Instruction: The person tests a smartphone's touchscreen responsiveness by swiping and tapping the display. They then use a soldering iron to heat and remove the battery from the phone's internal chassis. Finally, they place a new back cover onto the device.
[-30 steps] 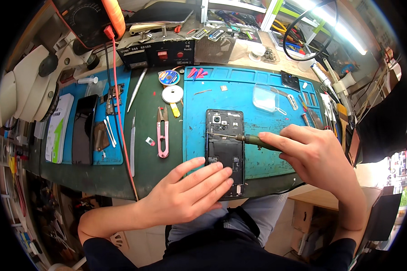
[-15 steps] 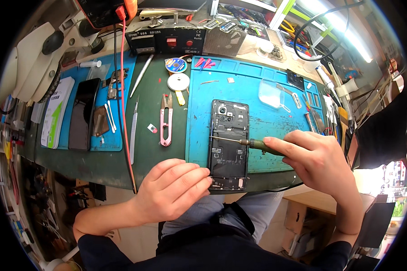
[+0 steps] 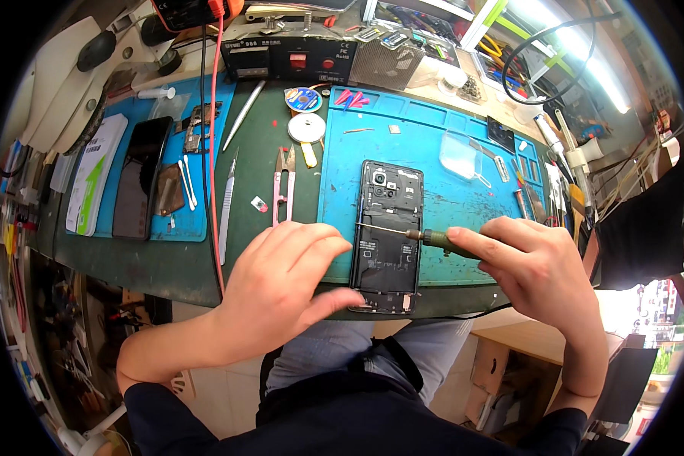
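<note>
Apparent step: probing an opened phone (image 3: 390, 264) at the near edge of a blue mat (image 3: 452, 204); right hand (image 3: 526, 257) grips the green-handled tool (image 3: 438, 239), left hand (image 3: 281, 277) spread, empty. Next move likely calls for steadiness.

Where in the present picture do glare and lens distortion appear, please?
Head view: the long white tube lamp glares, washed out, at upper right; head view: the front edge of the dark green work surface bows; head view: the black rectangular opened phone shows no strong glare.
</note>
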`<control>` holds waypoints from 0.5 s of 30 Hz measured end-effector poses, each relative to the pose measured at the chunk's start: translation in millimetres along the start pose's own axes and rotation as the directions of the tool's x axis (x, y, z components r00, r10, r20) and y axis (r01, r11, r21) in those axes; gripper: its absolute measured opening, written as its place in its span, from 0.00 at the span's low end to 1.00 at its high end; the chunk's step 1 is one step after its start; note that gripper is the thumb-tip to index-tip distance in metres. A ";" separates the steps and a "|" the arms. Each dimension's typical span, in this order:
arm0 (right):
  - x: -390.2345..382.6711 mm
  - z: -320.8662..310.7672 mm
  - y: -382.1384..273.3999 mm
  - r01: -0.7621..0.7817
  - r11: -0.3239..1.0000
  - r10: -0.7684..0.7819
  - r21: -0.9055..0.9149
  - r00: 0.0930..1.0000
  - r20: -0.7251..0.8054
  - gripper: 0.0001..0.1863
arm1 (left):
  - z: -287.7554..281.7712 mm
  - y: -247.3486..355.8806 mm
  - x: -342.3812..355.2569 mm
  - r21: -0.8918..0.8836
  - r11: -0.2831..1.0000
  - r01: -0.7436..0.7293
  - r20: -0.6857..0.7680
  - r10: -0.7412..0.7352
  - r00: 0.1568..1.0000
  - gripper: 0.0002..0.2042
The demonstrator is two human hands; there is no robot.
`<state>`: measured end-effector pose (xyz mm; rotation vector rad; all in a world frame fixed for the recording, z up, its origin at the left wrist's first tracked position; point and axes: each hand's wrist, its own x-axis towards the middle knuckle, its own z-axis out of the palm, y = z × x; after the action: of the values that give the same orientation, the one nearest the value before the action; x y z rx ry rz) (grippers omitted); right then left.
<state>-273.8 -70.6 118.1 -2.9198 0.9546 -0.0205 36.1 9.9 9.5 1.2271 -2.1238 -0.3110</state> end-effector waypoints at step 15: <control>-2.1 -1.9 -2.1 -0.025 1.000 0.025 -0.005 1.000 0.017 0.31 | 3.1 -5.4 13.3 -0.032 0.998 0.059 -0.071 -0.061 0.996 0.20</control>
<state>-274.3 -67.7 120.2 -2.9072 0.9892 0.0075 33.2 -4.5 10.1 1.2679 -2.0172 -0.3194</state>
